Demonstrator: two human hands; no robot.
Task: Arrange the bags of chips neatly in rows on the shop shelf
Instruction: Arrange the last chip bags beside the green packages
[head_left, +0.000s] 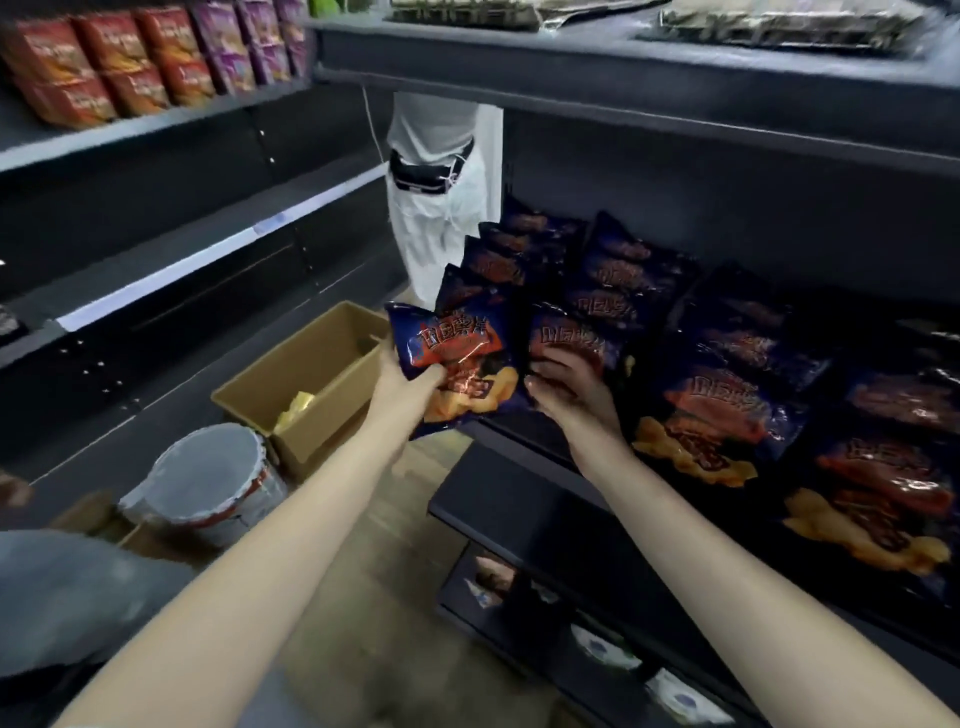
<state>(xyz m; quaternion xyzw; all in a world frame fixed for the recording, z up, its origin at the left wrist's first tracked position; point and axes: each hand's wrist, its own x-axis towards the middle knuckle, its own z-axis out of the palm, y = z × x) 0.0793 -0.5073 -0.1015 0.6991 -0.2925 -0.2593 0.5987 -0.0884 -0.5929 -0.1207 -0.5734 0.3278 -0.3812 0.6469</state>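
Dark blue chip bags with red and orange print lie in rows on the black shelf at my right. My left hand grips one such bag by its lower left side, holding it just off the shelf's left end. Beside it, my right hand rests with curled fingers on the bottom of the front bag of the leftmost row. More rows of the same bags fill the shelf to the right.
An open cardboard box and a foil-topped bucket stand on the floor at left. Red and purple bags fill an upper left shelf. A person in white stands down the aisle. Lower shelves sit below.
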